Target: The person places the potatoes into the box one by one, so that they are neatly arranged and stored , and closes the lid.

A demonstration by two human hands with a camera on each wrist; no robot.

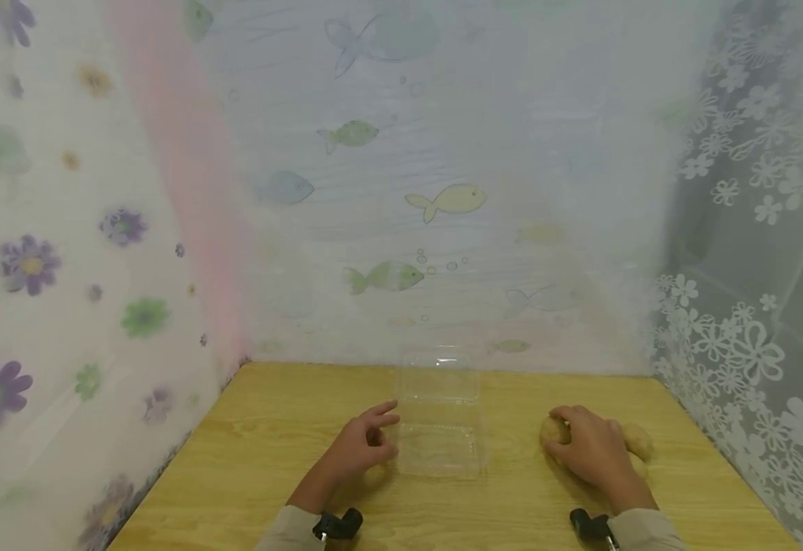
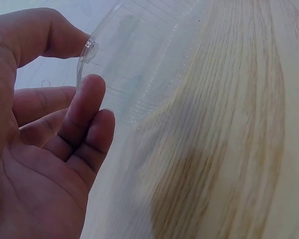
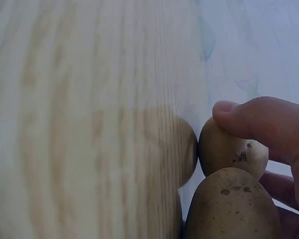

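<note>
right hand has a potato between thumb and fingers, toward the table's right edge, other potatoes close by. left hand seems to pinch the clear box's left rim, tho see-through plastic's hard to read. i'd pinch that thin rim lightly and grip the potato round its middle so it doesn't roll.
</note>
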